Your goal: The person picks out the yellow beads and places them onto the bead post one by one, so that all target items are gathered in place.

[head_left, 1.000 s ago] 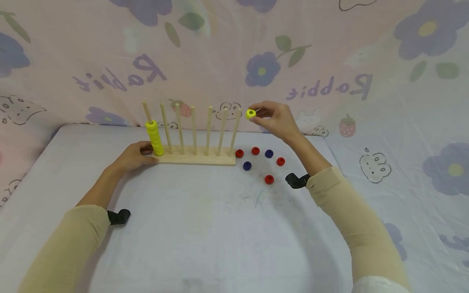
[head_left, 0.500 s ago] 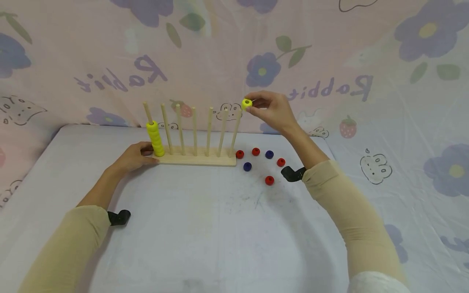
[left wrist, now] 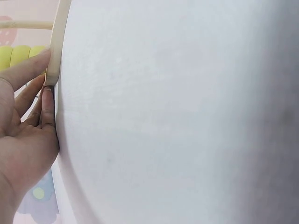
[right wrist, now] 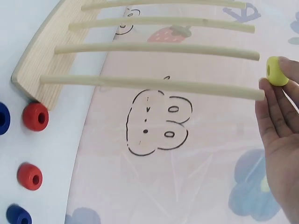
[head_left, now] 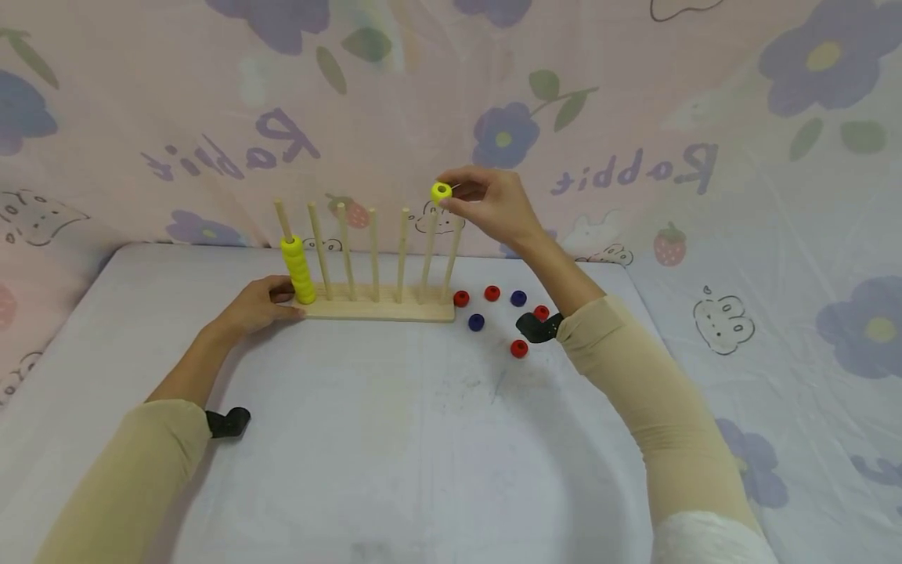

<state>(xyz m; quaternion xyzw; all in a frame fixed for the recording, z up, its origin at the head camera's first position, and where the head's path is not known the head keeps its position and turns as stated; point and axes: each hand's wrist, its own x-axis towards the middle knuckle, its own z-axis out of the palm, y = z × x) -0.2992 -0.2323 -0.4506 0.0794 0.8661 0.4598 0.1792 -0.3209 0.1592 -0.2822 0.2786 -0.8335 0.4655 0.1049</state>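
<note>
A wooden peg rack (head_left: 380,311) with a row of upright pegs stands on the table. Several yellow beads (head_left: 297,270) are stacked on its leftmost peg. My left hand (head_left: 257,304) grips the rack's left end, thumb at the front edge and fingers around the end; in the left wrist view the thumb lies against the wooden base (left wrist: 57,51). Between the thumb and fingers of my right hand (head_left: 493,205) a yellow bead (head_left: 441,193) is pinched, just above the tops of the right-hand pegs. From the right wrist, this bead (right wrist: 275,72) appears apart from the peg tips, its hole facing them.
Loose red beads (head_left: 492,293) and blue beads (head_left: 476,322) lie on the white tabletop (head_left: 352,431) right of the rack, one red bead (head_left: 461,298) close to its end. A patterned cloth (head_left: 395,102) hangs behind. Black wrist mounts (head_left: 539,327) sit on both forearms.
My right hand has risen a little and moved left with the yellow bead, from right of the rack to above its right-hand pegs. The left hand keeps its place.
</note>
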